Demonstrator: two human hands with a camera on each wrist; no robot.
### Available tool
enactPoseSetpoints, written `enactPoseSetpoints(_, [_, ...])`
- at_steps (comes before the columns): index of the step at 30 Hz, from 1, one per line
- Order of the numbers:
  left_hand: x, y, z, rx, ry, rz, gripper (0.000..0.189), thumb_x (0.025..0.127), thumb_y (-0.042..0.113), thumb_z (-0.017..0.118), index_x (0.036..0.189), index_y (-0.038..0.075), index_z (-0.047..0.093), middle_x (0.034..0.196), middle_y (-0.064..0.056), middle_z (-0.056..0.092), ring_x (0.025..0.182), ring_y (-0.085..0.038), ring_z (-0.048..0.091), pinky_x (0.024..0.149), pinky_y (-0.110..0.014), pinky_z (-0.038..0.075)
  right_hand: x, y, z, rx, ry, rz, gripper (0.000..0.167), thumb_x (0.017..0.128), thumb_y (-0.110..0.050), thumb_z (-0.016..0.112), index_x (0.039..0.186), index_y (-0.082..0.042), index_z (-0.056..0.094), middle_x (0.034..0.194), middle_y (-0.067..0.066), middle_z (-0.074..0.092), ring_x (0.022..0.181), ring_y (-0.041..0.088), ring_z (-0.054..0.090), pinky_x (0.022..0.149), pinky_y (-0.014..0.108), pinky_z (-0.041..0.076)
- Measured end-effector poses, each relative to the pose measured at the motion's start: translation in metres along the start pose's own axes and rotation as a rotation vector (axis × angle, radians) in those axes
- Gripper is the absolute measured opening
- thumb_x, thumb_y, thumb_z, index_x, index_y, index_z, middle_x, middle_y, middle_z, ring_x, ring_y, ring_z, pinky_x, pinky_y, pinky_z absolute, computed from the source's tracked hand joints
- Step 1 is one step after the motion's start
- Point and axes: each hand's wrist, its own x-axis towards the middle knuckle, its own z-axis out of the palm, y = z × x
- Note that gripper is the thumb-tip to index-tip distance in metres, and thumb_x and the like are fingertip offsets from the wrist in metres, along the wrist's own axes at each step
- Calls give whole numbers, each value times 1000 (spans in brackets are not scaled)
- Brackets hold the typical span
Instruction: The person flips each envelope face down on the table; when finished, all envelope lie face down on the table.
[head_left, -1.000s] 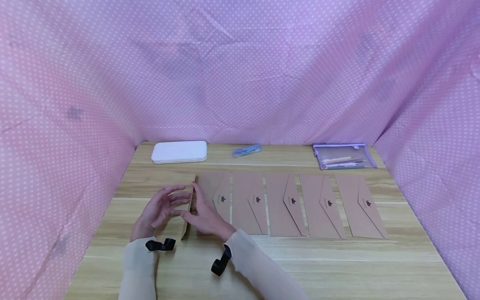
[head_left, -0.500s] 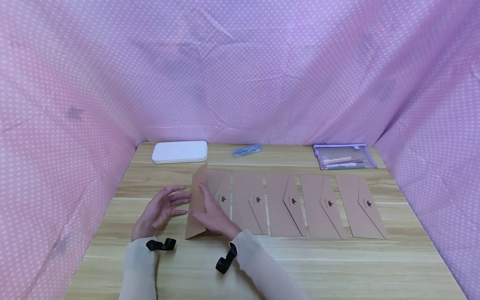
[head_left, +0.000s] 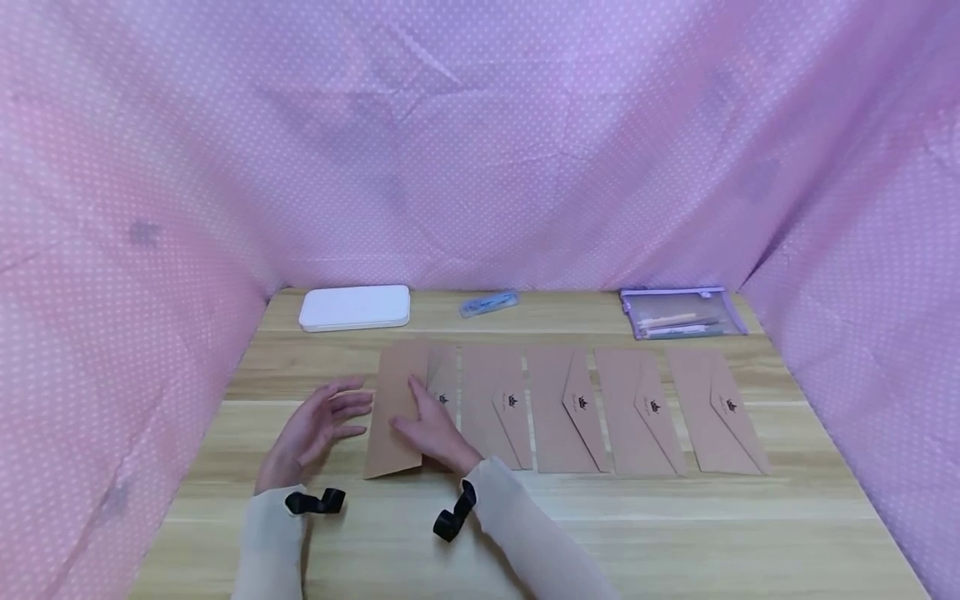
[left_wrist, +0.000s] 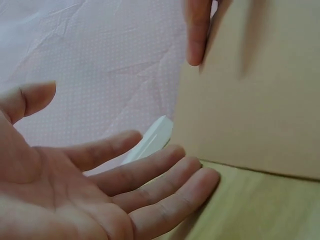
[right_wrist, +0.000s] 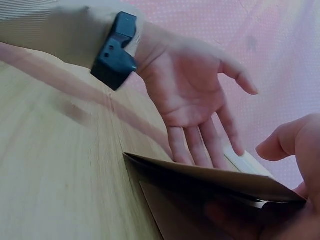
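Note:
In the head view a kraft-paper envelope (head_left: 395,408), plain side up, is tilted at the left end of a row of envelopes. My right hand (head_left: 437,432) holds it by its right part. In the right wrist view the right thumb (right_wrist: 277,145) is above the paper and the other fingers are in shadow beneath it. The left hand (head_left: 311,429) is just left of the envelope, palm turned toward it, fingers extended. In the left wrist view its fingertips (left_wrist: 205,177) lie near the envelope's lower edge; contact is unclear. Another envelope (head_left: 446,367) is partly covered by the held one.
Several flap-side-up envelopes with crown prints, such as the rightmost one (head_left: 701,417), lie rightward in a row on the wooden table (head_left: 675,533). Behind stand a white case (head_left: 355,307), a small blue pack (head_left: 489,303) and a purple-edged mesh pouch (head_left: 678,312) holding pens.
The envelope stood nearly on edge and has swung down to the right, showing its plain face. The right hand turned with it and shifted slightly right. The left hand stayed about in place.

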Motion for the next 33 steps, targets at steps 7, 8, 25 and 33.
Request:
enactPoseSetpoints(7, [-21,-4,9,197,170,-96,28,109,26,33,123,20,57,115,6,72,106,-10,68,87,-31,61,0,2,2,84,17,27,79,90,-21,63,158,-7,25,166,13,27,153,31,27,126,49,26])
enactPoseSetpoints(8, [-24,-6,11,205,176,-107,26,109,24,35,125,19,55,114,7,72,105,-10,69,87,-31,61,0,2,2,94,17,35,80,90,-20,64,159,-7,25,166,12,27,153,30,27,126,48,25])
enactPoseSetpoints(25, [-50,-36,38,-207,195,-74,28,106,5,40,120,13,62,110,0,73,100,-15,72,84,-33,62,-1,-6,-2,215,51,58,76,91,-19,65,157,-9,30,166,11,28,155,29,24,127,48,21])
enactPoseSetpoints(33, [-44,-43,44,-276,208,-52,28,104,-2,41,118,11,61,111,-2,72,99,-14,72,80,-26,62,-1,-6,-3,253,45,23,76,88,-16,66,156,-9,32,165,8,31,154,26,25,128,46,21])
